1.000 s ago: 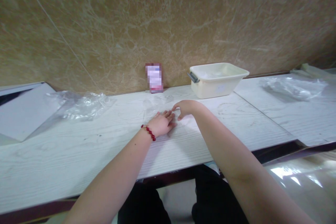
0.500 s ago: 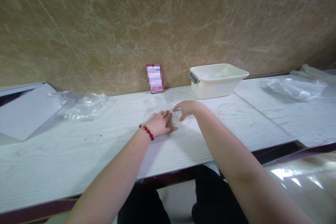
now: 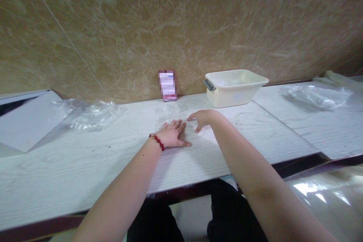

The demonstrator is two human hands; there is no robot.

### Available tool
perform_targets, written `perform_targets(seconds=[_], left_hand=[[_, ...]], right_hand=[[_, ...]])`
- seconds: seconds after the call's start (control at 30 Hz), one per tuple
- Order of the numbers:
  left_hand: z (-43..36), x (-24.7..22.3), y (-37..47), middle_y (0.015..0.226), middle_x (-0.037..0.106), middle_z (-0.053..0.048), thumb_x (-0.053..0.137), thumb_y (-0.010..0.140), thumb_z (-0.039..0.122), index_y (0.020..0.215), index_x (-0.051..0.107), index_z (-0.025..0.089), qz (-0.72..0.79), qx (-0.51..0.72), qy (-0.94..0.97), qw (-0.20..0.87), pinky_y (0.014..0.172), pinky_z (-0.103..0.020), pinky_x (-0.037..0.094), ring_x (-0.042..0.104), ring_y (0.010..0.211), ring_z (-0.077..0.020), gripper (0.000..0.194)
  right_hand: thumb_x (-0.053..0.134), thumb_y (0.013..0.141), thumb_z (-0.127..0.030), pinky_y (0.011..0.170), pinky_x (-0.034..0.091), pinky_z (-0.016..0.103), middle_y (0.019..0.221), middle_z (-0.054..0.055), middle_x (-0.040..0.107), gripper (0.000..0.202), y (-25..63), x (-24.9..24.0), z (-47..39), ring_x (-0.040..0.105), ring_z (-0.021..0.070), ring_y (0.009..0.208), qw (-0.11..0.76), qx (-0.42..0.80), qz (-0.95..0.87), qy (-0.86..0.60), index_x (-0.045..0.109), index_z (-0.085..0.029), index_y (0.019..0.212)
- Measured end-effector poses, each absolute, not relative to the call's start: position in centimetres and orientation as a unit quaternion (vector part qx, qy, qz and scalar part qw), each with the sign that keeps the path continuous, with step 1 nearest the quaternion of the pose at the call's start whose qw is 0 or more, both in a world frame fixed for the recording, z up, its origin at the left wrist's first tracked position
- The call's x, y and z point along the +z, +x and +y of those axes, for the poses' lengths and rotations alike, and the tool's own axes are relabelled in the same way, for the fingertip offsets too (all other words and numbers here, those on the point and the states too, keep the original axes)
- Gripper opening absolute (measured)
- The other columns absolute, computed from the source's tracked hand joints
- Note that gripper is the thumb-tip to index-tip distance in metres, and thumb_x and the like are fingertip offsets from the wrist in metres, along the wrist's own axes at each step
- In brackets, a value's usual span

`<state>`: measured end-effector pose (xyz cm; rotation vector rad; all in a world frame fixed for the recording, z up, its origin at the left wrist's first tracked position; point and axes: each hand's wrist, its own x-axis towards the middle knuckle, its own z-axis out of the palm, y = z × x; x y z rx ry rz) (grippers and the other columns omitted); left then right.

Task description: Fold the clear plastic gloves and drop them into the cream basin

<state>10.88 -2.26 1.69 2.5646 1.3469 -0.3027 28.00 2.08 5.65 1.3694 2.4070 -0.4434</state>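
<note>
Front-left of the tub [image 3: 231, 96], the left hand [image 3: 171, 135] had spread wider, apparently steadying clear film [image 3: 167, 113]; the right hand [image 3: 204, 118] rested half-open nearby

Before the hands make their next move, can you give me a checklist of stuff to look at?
1. Left hand palm down, fingers spread: ok.
2. Right hand finger and thumb apart: ok.
3. Clear plastic film free of wrinkles: cannot tell, too see-through.
4. Cream plastic bin upright, away from both hands: ok.
5. Crumpled clear plastic on the left, away from both hands: ok.
</note>
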Motion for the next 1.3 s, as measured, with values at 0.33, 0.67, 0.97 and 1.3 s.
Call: perform_targets(seconds=[0.33,0.67,0.97,1.3], left_hand=[[-2.3,1.8,10.8,0.138,0.001,-0.014,0.031,0.053,0.077,0.132,0.007,0.017,0.461,-0.105,0.874,0.118,0.097,-0.049,0.009,0.003,0.125,-0.0287,0.103],[-2.2,2.1,10.5,0.138,0.002,-0.015,0.033,0.052,0.078,0.132,0.008,0.017,0.453,-0.113,0.877,0.117,0.096,-0.051,0.009,0.004,0.125,-0.0288,0.104],[-2.2,2.1,10.4,0.138,0.003,-0.015,0.035,0.052,0.077,0.132,0.01,0.016,0.452,-0.105,0.878,0.116,0.096,-0.051,0.009,0.005,0.125,-0.0303,0.104],[-2.0,2.0,10.1,0.138,0.006,-0.017,0.036,0.052,0.076,0.132,0.012,0.012,0.452,-0.108,0.878,0.11,0.098,-0.046,0.008,0.005,0.125,-0.0298,0.105]], right_hand=[[0.07,0.047,-0.039,0.073,0.039,0.026,0.116,0.003,0.05,0.083,28.4,5.5,2.3,0.051,0.0215,0.095,0.168,-0.174,0.842,0.483,0.036,-0.028,0.123],[0.071,0.044,-0.042,0.058,0.04,0.024,0.099,0.004,0.059,0.092,28.5,6.0,2.2,0.058,0.0175,0.071,0.195,-0.23,0.815,0.496,0.03,-0.029,0.125],[0.067,0.049,-0.04,0.06,0.042,0.024,0.1,0.001,0.058,0.083,29.2,4.8,2.8,0.058,0.0145,0.068,0.164,-0.219,0.824,0.497,0.031,-0.034,0.123],[0.066,0.052,-0.04,0.057,0.042,0.023,0.106,0.003,0.053,0.083,29.8,5.0,2.5,0.057,0.012,0.064,0.153,-0.27,0.814,0.491,0.028,-0.032,0.126]])
